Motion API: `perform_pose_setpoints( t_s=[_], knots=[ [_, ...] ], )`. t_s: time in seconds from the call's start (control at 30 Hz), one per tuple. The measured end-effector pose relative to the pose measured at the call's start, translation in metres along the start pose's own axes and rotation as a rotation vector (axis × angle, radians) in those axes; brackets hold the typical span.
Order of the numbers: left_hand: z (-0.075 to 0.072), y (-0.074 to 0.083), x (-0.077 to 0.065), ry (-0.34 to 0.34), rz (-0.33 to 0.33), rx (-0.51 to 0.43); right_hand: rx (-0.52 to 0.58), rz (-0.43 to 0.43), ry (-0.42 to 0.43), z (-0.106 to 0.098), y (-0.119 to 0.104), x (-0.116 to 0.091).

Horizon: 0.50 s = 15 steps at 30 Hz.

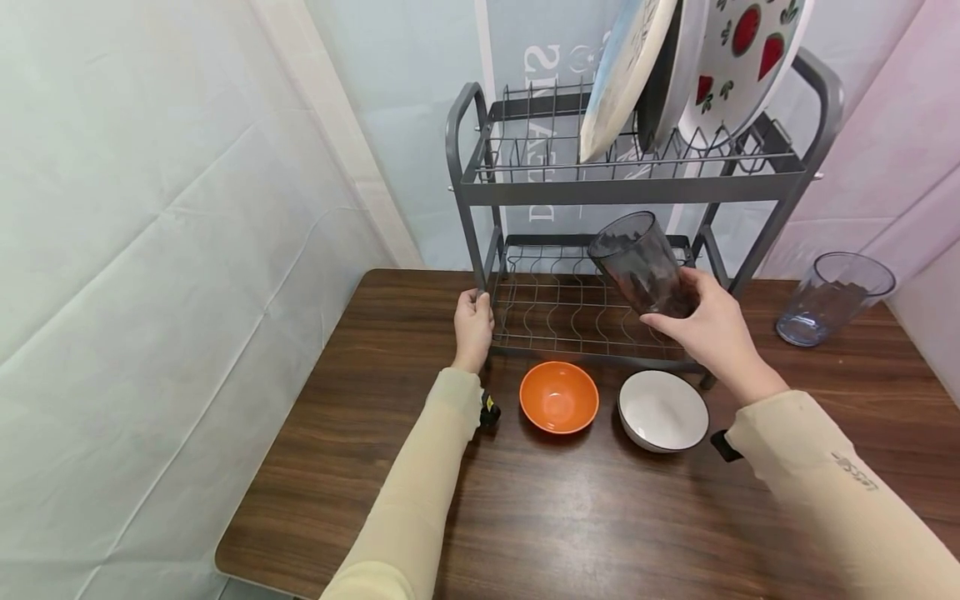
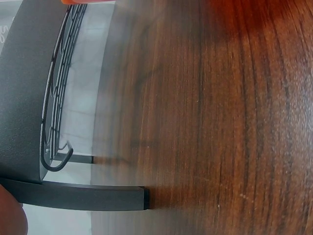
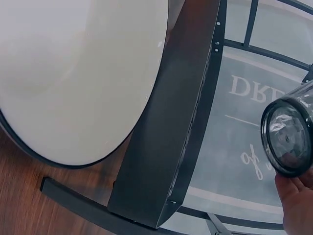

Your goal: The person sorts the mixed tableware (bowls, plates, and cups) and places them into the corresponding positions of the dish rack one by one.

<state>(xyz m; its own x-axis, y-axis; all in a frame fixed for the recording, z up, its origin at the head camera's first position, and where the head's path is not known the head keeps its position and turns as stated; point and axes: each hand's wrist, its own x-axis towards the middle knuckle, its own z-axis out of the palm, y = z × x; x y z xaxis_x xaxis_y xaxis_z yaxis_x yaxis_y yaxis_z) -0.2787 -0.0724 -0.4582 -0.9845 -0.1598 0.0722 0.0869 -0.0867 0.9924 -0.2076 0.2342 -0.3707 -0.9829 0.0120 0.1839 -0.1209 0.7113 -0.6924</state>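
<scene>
Head view: dark glass (image 1: 641, 267) being handled at the rack (image 1: 540, 194), it seems.
Next move: likely calls for keeping the glass clear of the rack's upper tier (image 1: 675, 191).
Right hand (image 1: 712, 332): pinches the glass's base end, before or inside the rack.
Left hand (image 1: 472, 330): grips the rack's left front post (image 1: 472, 243), well apart from the glass.
</scene>
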Motion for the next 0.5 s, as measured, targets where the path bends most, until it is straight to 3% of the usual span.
perform_pose_setpoints(
  t_s=[0.33, 0.5],
  knots=[
    [0.002, -0.004, 0.001, 0.01, 0.028, 0.02, -0.051, 0.006, 0.078, 0.002, 0.0, 0.014],
    [0.002, -0.004, 0.0, 0.014, 0.024, 0.017, -0.024, 0.024, 0.081, 0.001, -0.005, 0.023]
  ],
)
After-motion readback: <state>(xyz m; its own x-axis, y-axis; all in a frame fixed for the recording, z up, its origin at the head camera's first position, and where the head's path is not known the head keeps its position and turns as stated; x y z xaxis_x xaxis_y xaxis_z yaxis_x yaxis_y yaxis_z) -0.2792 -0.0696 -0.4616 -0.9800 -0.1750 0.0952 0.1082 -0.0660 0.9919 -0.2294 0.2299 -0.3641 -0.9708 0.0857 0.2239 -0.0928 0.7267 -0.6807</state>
